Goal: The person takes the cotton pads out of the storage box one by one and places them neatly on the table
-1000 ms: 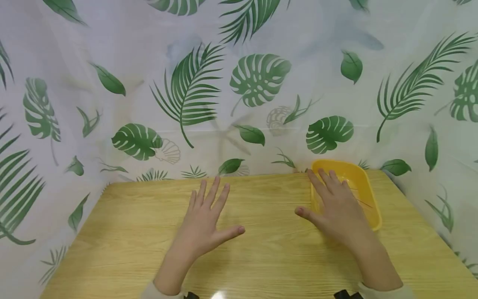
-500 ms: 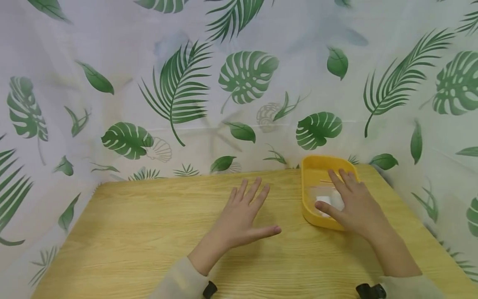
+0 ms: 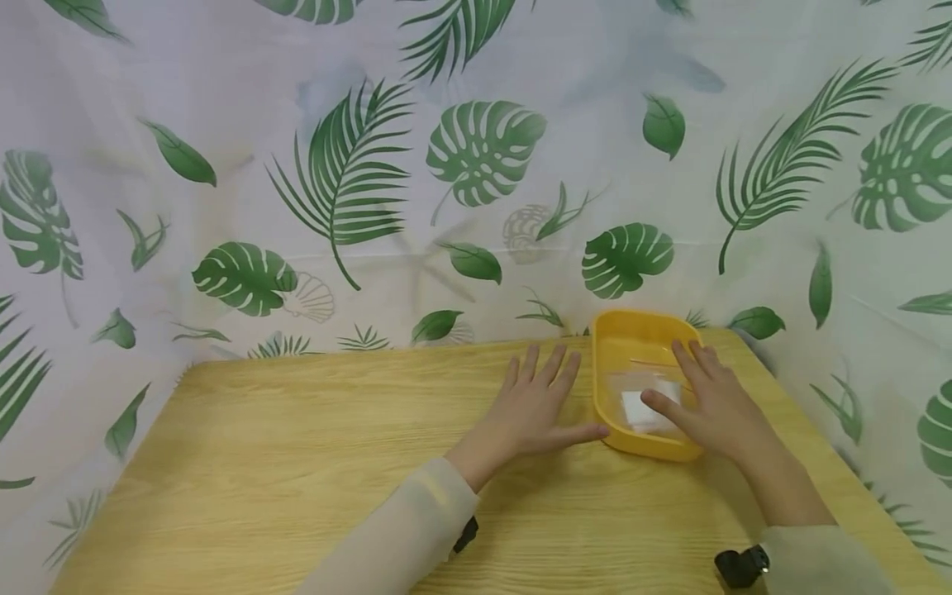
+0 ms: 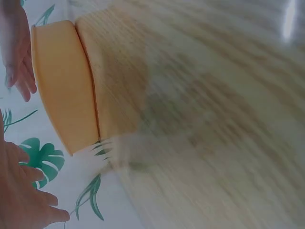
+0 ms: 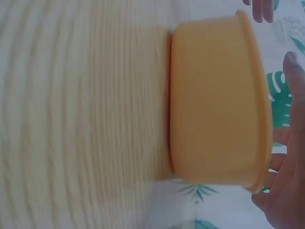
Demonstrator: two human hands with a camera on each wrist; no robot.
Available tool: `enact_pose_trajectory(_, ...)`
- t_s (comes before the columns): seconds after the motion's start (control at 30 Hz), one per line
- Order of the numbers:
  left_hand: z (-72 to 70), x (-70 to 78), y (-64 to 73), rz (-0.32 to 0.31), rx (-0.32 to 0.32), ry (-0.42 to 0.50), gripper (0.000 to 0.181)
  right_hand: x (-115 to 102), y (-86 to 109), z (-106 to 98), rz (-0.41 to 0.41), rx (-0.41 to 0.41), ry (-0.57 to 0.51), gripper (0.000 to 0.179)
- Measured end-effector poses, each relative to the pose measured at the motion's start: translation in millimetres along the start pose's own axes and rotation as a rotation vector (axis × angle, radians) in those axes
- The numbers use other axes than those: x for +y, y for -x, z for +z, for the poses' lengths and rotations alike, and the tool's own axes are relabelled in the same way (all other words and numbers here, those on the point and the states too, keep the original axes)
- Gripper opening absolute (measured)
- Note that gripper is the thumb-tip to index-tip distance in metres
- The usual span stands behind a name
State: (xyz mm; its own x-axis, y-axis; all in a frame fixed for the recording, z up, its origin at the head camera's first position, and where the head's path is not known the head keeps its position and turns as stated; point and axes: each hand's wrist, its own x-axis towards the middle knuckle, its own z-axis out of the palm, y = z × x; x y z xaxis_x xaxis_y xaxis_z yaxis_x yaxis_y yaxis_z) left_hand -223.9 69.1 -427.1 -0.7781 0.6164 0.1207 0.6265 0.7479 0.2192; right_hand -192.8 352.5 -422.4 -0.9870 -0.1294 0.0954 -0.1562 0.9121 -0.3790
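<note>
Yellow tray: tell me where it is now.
In the head view, the yellow tray stands at the back right of the wood-grain table, the left hand to its left, the right hand overlapping its right side.

Screened-off work spot, kind of room impossible to tell, wood-grain table [image 3: 297, 463], creased pale sheet [image 3: 521, 49] with green leaf print along far, left and right sides

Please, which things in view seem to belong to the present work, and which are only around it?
Probably in the work:
- left hand
- right hand
- yellow tray
- white items inside it

Only surroundings:
- wooden table
- leaf-print backdrop
</note>
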Motion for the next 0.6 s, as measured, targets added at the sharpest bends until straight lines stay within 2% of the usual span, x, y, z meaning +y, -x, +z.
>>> enact_pose_trajectory(0.33, 15.3, 13.9, -34.5, -0.012, -0.049, -0.084, 0.105, 19, -9.1, 0, 0.055, -0.087, -0.039, 0.102)
enact_pose_trajectory(0.6, 22.8, 25.7, -45.2, -0.016, -0.091, -0.128, 0.108, 25, -5.5, 7, 0.055, -0.104, -0.071, 0.104)
